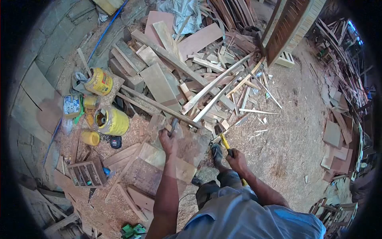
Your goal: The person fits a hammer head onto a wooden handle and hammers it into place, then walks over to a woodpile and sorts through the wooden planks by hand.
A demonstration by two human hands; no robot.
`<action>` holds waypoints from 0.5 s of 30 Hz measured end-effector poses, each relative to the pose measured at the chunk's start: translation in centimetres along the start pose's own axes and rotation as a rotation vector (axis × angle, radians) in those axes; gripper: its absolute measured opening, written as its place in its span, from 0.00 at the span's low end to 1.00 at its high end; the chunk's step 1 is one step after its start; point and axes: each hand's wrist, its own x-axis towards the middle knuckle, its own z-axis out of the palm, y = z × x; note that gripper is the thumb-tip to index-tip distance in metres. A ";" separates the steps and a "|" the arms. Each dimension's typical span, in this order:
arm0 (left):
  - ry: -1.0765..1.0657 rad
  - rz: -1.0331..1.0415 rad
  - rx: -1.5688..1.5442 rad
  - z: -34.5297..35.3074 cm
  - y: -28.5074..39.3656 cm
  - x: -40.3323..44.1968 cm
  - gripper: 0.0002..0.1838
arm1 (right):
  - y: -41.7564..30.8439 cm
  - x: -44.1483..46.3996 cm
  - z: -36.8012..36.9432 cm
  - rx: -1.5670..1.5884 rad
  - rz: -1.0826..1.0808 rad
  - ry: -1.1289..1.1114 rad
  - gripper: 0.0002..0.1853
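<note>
My left hand (167,142) is closed around a short dark grey bar-like tool (174,126), held above the corner of a dusty wooden work surface (191,140). Its exact kind is not clear. In my right hand (237,161) is a yellow-handled tool (224,140) with a small dark metal head, pointing forward and slightly left. Whether it is a hammer or a hatchet I cannot make out. Just beyond my left hand, a long wooden strip (159,104) lies slantwise. Pale boards (169,161) lie to the near side of that hand.
Scrap wood (215,75) is heaped ahead. Yellow containers (113,121), a black tape measure (115,142) and a slatted wooden box (87,174) sit at left. A louvred wooden frame (288,30) stands at the far right. Sawdust covers the floor (286,139).
</note>
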 end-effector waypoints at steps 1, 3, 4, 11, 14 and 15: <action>0.021 0.034 0.019 1.1 -0.1 1.4 0.17 | 0.1 0.4 -0.3 -0.019 -0.005 -0.015 0.14; 0.051 0.088 0.066 2.7 -0.9 3.4 0.17 | 0.2 0.5 -1.0 -0.057 0.002 -0.056 0.14; 0.165 0.162 0.071 3.8 -1.3 4.2 0.14 | -0.5 0.6 -1.6 -0.060 -0.010 -0.101 0.15; 0.210 0.284 0.287 6.7 -4.1 6.3 0.18 | -4.0 2.0 -0.2 0.166 -0.114 -0.195 0.14; 0.159 0.191 0.416 6.8 -1.5 4.8 0.20 | -7.3 3.3 -0.4 0.094 -0.122 -0.277 0.17; 0.147 0.174 0.443 6.9 -1.4 4.9 0.20 | -8.1 3.7 -0.4 0.051 -0.127 -0.300 0.18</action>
